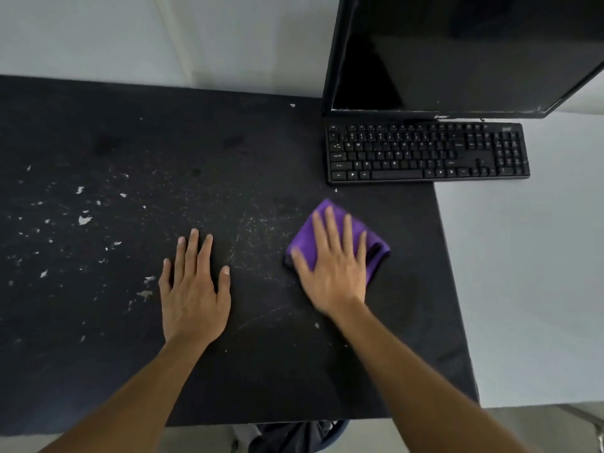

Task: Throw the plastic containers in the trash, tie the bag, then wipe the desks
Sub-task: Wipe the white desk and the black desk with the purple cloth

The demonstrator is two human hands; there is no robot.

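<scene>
A black desk point(137, 338) fills most of the view, scuffed with pale chips and scratches on its left half. A folded purple cloth point(376, 246) lies on the desk right of centre. My right hand point(333, 266) presses flat on the cloth with fingers spread, and it is blurred by motion. My left hand point(192, 289) rests palm down on the bare desk left of the cloth, fingers apart, holding nothing. No plastic containers or trash bag are in view.
A black keyboard point(425, 153) sits at the desk's back right, straddling onto a white desk point(523, 273) that adjoins on the right. A dark monitor point(457, 53) stands behind it. A dark seat point(294, 436) shows below the front edge.
</scene>
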